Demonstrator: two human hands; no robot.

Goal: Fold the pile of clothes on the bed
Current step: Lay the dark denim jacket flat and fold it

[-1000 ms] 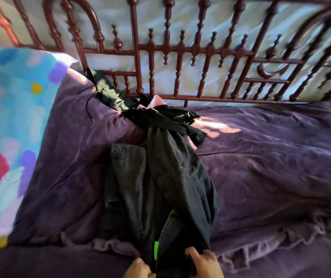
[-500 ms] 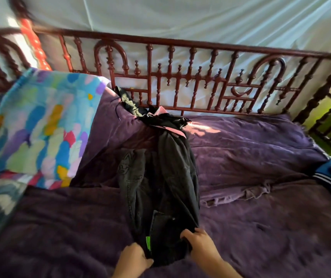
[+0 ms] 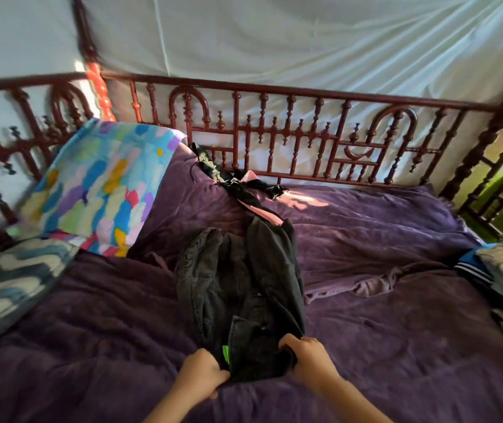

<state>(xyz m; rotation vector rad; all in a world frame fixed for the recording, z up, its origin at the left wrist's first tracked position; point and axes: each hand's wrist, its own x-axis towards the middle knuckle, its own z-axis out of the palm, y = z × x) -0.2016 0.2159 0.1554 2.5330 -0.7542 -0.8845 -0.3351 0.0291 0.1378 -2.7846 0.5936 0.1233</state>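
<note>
A dark grey denim garment [image 3: 241, 282] lies stretched lengthwise down the middle of the purple bed [image 3: 396, 315]. My left hand [image 3: 202, 374] grips its near edge beside a small green tag [image 3: 225, 353]. My right hand [image 3: 308, 357] grips the same near edge on the right side. Behind the garment, against the rail, lies a small heap of black and pink clothes [image 3: 244, 187].
A multicoloured pillow [image 3: 97, 190] and a blue-and-white wavy pillow [image 3: 9, 282] lie at the left. A dark red wooden bed rail [image 3: 305, 138] runs along the back. Folded fabric with blue stripes [image 3: 488, 270] sits at the right edge. White cloth hangs behind the rail.
Both hands have pulled the denim garment toward me across the bed, away from the heap by the rail. The view has drawn back, showing more of the bed and the pillows.
</note>
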